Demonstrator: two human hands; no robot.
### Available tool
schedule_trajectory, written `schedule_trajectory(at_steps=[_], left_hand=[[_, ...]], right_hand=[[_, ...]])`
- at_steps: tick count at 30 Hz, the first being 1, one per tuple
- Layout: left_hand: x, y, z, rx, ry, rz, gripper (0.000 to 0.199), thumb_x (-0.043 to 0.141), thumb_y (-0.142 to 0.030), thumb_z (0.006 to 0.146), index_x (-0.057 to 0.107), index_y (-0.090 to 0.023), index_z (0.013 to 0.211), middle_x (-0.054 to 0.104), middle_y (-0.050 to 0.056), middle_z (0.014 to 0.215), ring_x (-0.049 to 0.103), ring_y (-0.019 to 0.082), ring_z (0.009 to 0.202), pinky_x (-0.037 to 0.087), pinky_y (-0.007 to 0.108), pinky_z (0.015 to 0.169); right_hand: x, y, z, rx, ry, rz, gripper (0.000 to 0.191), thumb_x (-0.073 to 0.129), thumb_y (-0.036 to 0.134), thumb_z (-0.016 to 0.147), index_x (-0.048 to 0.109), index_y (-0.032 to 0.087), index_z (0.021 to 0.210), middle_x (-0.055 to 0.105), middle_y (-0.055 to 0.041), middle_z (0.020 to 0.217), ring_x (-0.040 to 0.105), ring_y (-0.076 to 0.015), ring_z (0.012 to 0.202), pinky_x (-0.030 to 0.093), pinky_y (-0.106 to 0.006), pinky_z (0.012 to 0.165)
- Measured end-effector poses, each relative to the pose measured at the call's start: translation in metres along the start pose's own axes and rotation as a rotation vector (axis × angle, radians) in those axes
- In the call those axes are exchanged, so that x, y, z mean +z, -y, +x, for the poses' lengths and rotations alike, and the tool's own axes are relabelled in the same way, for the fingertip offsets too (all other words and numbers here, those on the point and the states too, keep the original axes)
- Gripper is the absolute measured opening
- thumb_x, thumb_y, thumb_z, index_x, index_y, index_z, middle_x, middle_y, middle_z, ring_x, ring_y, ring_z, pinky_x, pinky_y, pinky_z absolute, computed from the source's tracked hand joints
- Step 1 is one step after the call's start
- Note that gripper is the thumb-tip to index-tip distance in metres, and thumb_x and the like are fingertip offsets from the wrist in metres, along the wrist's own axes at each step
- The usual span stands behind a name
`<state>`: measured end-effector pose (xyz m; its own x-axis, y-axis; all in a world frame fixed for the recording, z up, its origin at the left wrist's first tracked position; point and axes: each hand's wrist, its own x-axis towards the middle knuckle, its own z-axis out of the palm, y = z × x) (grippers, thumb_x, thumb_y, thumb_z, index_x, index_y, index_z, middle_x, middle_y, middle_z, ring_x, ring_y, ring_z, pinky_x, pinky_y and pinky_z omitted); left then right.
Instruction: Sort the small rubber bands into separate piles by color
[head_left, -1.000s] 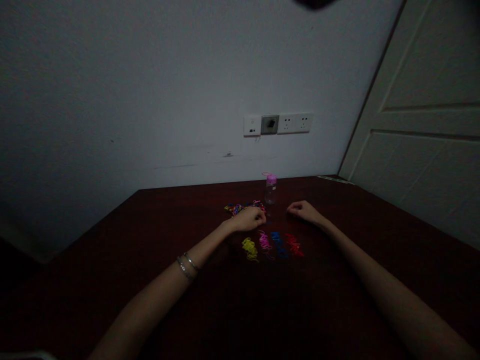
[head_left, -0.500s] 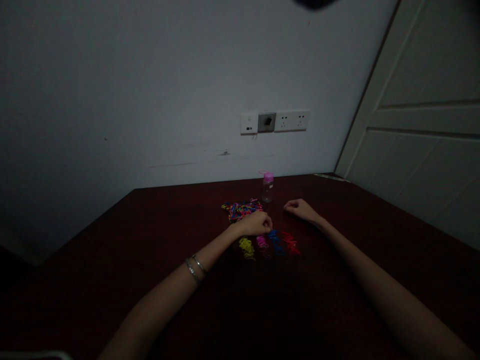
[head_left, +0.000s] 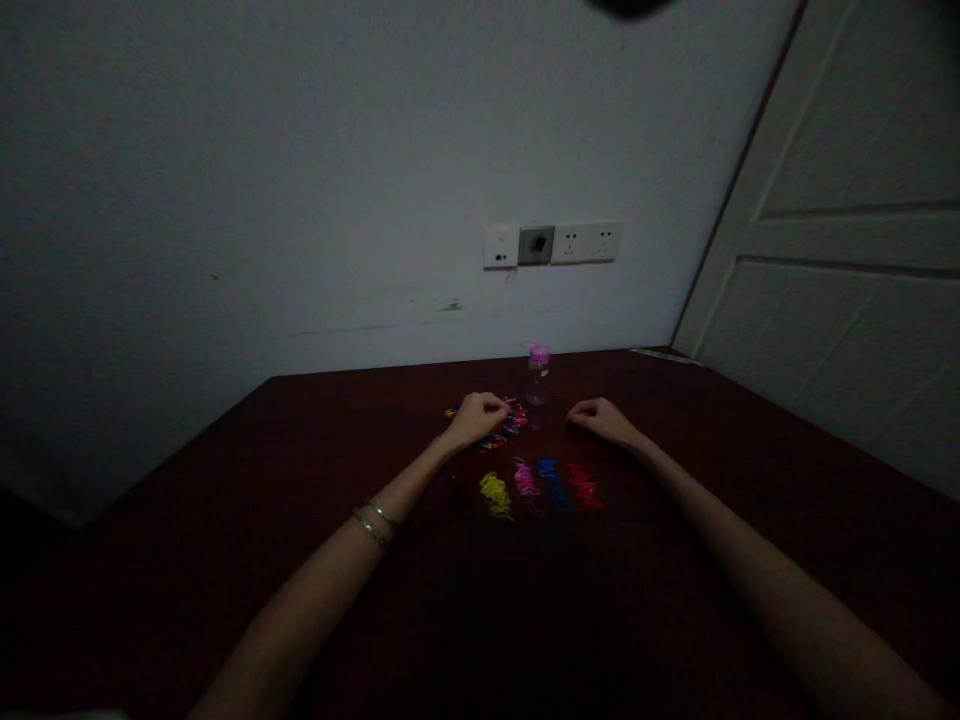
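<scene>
The left hand (head_left: 478, 416) had its fingers bunched over the multicoloured strands (head_left: 511, 424); I couldn't tell whether they gripped any. Nearer the person lay yellow strands (head_left: 495, 495), pink strands (head_left: 526, 481), blue strands (head_left: 553, 484), red strands (head_left: 584, 486); farther right, the right hand (head_left: 601, 420) sat curled closed.

Dim light, pale wall (head_left: 337, 180), wall sockets (head_left: 587, 243), dark reddish table (head_left: 337, 430).
</scene>
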<state>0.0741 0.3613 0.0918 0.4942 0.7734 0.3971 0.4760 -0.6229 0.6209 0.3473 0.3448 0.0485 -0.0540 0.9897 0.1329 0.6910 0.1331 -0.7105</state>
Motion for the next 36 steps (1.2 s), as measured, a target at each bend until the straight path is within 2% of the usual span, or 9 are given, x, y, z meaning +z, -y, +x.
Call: schedule_trajectory(at_steps=[2, 7, 9, 12, 16, 22, 27, 33, 36], left_hand=[[-0.014, 0.02, 0.001, -0.062, -0.142, -0.024, 0.023, 0.049, -0.021, 0.071, 0.069, -0.012, 0.074, 0.067, 0.006, 0.078, 0.059, 0.014, 0.074, 0.043, 0.022, 0.069], [-0.049, 0.077, -0.005, -0.261, -0.385, -0.037, 0.023, 0.049, -0.023, 0.069, 0.068, -0.011, 0.073, 0.068, 0.006, 0.076, 0.06, 0.016, 0.075, 0.044, 0.023, 0.07], [-0.058, 0.094, -0.012, -0.345, -0.416, -0.014, 0.024, 0.049, -0.024, 0.069, 0.068, -0.011, 0.074, 0.068, 0.006, 0.077, 0.06, 0.017, 0.075, 0.044, 0.024, 0.07], [-0.064, 0.11, -0.021, -0.417, -0.394, 0.039, 0.024, 0.05, -0.025, 0.068, 0.068, -0.011, 0.075, 0.068, 0.007, 0.077, 0.06, 0.017, 0.075, 0.043, 0.024, 0.069], [-0.061, 0.116, -0.026, -0.418, -0.33, 0.092, 0.025, 0.049, -0.025, 0.069, 0.068, -0.011, 0.075, 0.068, 0.007, 0.078, 0.06, 0.017, 0.076, 0.043, 0.023, 0.069], [-0.057, 0.114, -0.028, -0.414, -0.238, 0.175, 0.023, 0.049, -0.025, 0.069, 0.069, -0.014, 0.076, 0.068, 0.006, 0.078, 0.06, 0.017, 0.074, 0.042, 0.023, 0.067], [-0.056, 0.112, -0.029, -0.423, -0.221, 0.23, 0.023, 0.049, -0.026, 0.07, 0.069, -0.015, 0.076, 0.068, 0.006, 0.078, 0.059, 0.017, 0.073, 0.041, 0.023, 0.068], [-0.056, 0.106, -0.031, -0.415, -0.204, 0.263, 0.024, 0.049, -0.027, 0.071, 0.069, -0.015, 0.076, 0.068, 0.007, 0.08, 0.06, 0.018, 0.076, 0.042, 0.023, 0.068], [-0.056, 0.106, -0.032, -0.395, -0.207, 0.261, 0.023, 0.049, -0.026, 0.071, 0.069, -0.015, 0.077, 0.068, 0.006, 0.08, 0.06, 0.017, 0.075, 0.042, 0.023, 0.069]], right_hand=[[0.0, 0.004, -0.001, -0.018, 0.002, -0.025, 0.027, 0.051, 0.033, 0.067, 0.066, 0.012, 0.077, 0.062, -0.0031, 0.064, 0.051, -0.0121, 0.056, 0.037, -0.021, 0.05], [0.007, 0.019, -0.003, -0.11, 0.022, -0.064, 0.03, 0.05, 0.034, 0.07, 0.066, 0.012, 0.083, 0.057, -0.0005, 0.057, 0.049, -0.0111, 0.053, 0.035, -0.021, 0.048], [0.013, 0.025, -0.001, -0.15, 0.035, -0.07, 0.032, 0.049, 0.034, 0.072, 0.065, 0.012, 0.089, 0.055, 0.0005, 0.056, 0.048, -0.0109, 0.052, 0.034, -0.021, 0.048], [0.021, 0.035, 0.003, -0.195, 0.053, -0.091, 0.036, 0.048, 0.034, 0.074, 0.062, 0.012, 0.099, 0.055, 0.0009, 0.057, 0.048, -0.011, 0.052, 0.035, -0.021, 0.049], [0.027, 0.049, 0.008, -0.26, 0.067, -0.205, 0.037, 0.049, 0.034, 0.076, 0.059, 0.014, 0.106, 0.058, -0.0007, 0.063, 0.051, -0.0117, 0.056, 0.036, -0.022, 0.052], [0.029, 0.059, 0.008, -0.238, 0.075, -0.355, 0.036, 0.049, 0.039, 0.077, 0.059, 0.02, 0.106, 0.062, -0.0034, 0.072, 0.054, -0.0139, 0.062, 0.035, -0.022, 0.052], [0.028, 0.059, 0.008, -0.253, 0.071, -0.392, 0.034, 0.047, 0.041, 0.079, 0.06, 0.022, 0.105, 0.064, -0.0037, 0.076, 0.057, -0.0152, 0.066, 0.037, -0.022, 0.054], [0.029, 0.057, 0.012, -0.281, 0.049, -0.387, 0.03, 0.047, 0.039, 0.08, 0.062, 0.024, 0.101, 0.067, -0.0036, 0.085, 0.059, -0.0164, 0.074, 0.041, -0.024, 0.065], [0.03, 0.058, 0.012, -0.274, 0.033, -0.386, 0.028, 0.046, 0.038, 0.081, 0.063, 0.025, 0.098, 0.067, -0.0028, 0.084, 0.059, -0.0166, 0.074, 0.04, -0.024, 0.064]])
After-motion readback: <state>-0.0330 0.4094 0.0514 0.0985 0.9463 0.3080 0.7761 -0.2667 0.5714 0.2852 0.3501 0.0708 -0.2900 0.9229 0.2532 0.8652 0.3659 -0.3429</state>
